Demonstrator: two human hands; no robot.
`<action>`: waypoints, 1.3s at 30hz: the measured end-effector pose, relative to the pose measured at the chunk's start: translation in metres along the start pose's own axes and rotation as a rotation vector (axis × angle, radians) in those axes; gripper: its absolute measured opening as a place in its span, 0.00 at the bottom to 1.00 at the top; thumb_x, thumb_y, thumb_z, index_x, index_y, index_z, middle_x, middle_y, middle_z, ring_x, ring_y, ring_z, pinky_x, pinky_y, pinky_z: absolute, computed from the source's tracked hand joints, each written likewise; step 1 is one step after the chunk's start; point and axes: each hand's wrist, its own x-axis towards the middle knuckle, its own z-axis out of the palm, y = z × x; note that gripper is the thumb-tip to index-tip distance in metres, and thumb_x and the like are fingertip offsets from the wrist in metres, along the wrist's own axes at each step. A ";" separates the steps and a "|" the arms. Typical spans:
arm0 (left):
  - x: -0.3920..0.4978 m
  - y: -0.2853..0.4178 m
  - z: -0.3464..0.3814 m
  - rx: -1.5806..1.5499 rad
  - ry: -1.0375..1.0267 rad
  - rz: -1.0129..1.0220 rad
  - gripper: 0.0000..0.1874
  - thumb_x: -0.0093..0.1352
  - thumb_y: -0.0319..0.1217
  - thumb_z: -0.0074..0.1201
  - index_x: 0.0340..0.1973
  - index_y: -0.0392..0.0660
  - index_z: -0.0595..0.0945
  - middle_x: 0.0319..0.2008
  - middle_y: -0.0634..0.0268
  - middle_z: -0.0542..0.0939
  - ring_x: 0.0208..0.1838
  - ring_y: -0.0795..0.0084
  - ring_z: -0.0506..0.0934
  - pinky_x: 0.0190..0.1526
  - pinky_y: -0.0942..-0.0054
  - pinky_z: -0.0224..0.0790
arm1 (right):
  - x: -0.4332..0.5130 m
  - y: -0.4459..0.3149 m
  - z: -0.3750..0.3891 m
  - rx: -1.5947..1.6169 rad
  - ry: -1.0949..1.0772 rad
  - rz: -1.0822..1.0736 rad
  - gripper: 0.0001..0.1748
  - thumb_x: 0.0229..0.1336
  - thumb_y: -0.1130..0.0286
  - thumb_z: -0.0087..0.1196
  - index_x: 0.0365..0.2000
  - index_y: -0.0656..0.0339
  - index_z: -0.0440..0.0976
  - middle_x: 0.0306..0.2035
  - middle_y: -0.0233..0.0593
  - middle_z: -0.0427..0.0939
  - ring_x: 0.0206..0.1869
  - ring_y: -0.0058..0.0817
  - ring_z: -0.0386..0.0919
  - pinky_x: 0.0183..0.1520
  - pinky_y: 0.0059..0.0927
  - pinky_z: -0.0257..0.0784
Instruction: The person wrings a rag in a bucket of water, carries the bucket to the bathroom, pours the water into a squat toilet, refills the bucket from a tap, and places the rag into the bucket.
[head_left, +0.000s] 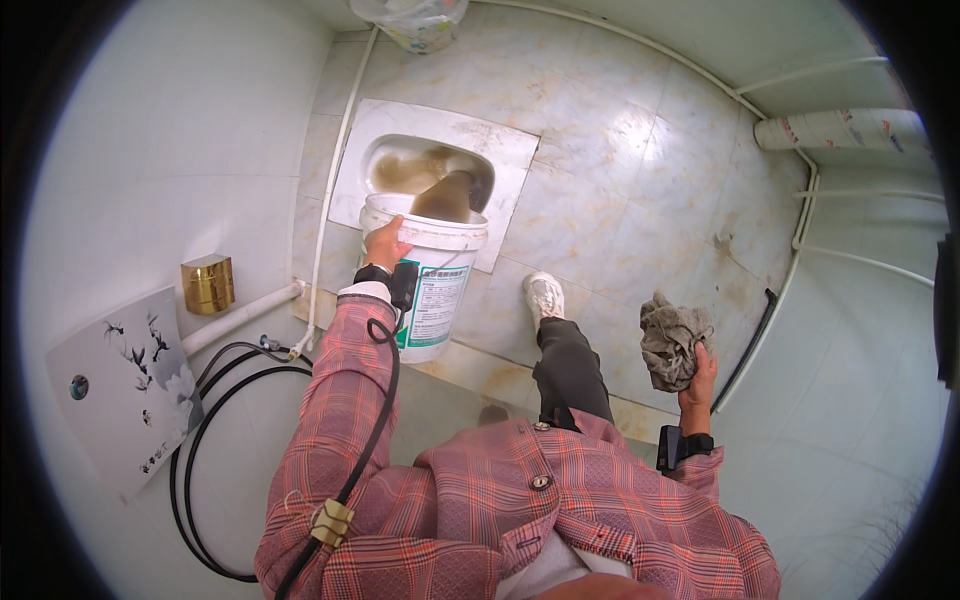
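Observation:
My left hand (386, 244) grips the rim of a white plastic bucket (426, 232), which is tilted over a squat toilet (349, 172) in the floor. Brown, murky water (444, 198) pours from the bucket's mouth into the bowl, where more brown liquid spreads. A printed label with green borders covers the bucket's side. Off to the right, my right hand (701, 375) holds a crumpled, grey-brown cloth (671, 341) above the floor. Part of the left hand's grip is hidden by the bucket rim.
A bag-lined bin (420, 22) stands beyond the toilet. At left are a gold-coloured paper holder (208, 284), a white pipe (244, 316), a black hose (187, 480) and a floral panel (127, 390). My shoe (544, 296) rests on the tiles; a wrapped pipe (847, 130) is at right.

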 end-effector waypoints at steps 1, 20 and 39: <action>0.002 -0.003 0.000 -0.005 -0.002 -0.001 0.23 0.62 0.35 0.61 0.47 0.33 0.76 0.43 0.53 0.75 0.39 0.57 0.76 0.36 0.64 0.76 | 0.000 0.000 0.000 -0.015 -0.001 -0.001 0.22 0.59 0.72 0.50 0.53 0.65 0.64 0.49 0.42 0.73 0.49 0.33 0.75 0.52 0.33 0.71; 0.011 -0.003 0.013 0.082 0.214 -0.139 0.22 0.63 0.32 0.60 0.48 0.32 0.73 0.42 0.52 0.76 0.39 0.56 0.77 0.40 0.62 0.77 | 0.020 0.003 0.018 -0.065 -0.041 0.056 0.23 0.59 0.70 0.50 0.54 0.65 0.63 0.50 0.43 0.73 0.50 0.34 0.74 0.53 0.35 0.70; -0.022 -0.010 0.008 -0.034 0.296 -0.084 0.24 0.60 0.32 0.62 0.44 0.26 0.72 0.37 0.49 0.75 0.32 0.58 0.77 0.37 0.65 0.77 | 0.019 0.005 -0.005 -0.026 -0.034 0.070 0.23 0.59 0.70 0.50 0.54 0.66 0.63 0.51 0.43 0.72 0.50 0.35 0.74 0.52 0.35 0.71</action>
